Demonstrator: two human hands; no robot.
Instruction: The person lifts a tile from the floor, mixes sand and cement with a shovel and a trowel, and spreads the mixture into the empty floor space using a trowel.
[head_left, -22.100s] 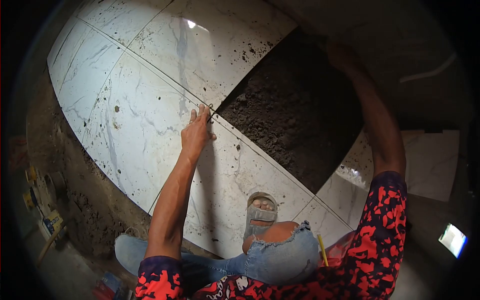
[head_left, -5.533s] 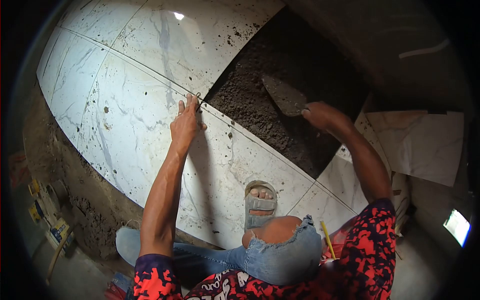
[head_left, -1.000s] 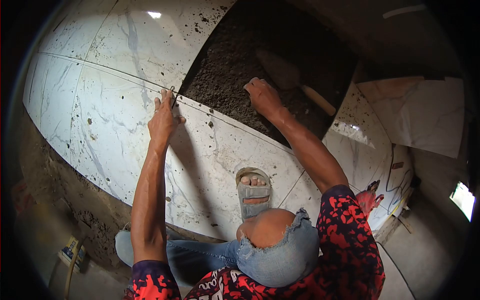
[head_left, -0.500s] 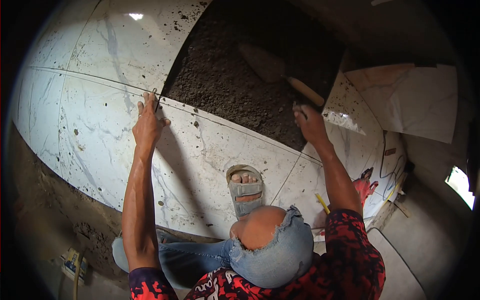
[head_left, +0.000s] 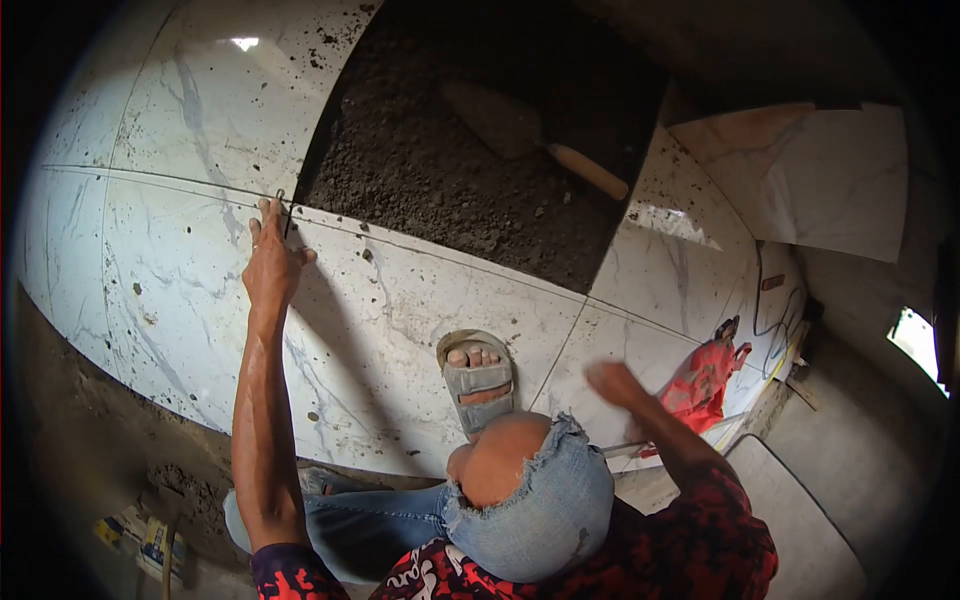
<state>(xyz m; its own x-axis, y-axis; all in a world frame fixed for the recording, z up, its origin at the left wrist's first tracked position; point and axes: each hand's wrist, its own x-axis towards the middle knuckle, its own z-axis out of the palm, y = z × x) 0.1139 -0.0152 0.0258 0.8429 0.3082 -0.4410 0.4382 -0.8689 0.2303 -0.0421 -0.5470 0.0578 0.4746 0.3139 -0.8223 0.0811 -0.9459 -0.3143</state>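
My left hand point(head_left: 272, 258) rests on a white marbled tile point(head_left: 370, 290), fingers stretched out toward the corner of the dark soil bed point(head_left: 440, 200). Its fingertips press beside a thin string line point(head_left: 400, 238) along the tile joint. Close to those fingertips is a small dark bent piece, like a nail or wire point(head_left: 288, 215). Smeared by motion, my right hand point(head_left: 617, 384) is over the tiles to the right of my knee; its fingers are not distinct. A trowel point(head_left: 500, 120) with a wooden handle lies on the soil.
A red plastic bag point(head_left: 703, 382) lies on the tiles at the right, near a dark loose cord point(head_left: 760, 310). Behind it, a marbled tile piece point(head_left: 840, 180) leans at the upper right. My sandaled foot point(head_left: 478, 375) stands on the tiles. A small box point(head_left: 160, 550) sits at lower left.
My right hand has drawn back from the soil edge by the trowel handle toward my knee. The left hand stays at the tile corner. The view has shifted slightly.
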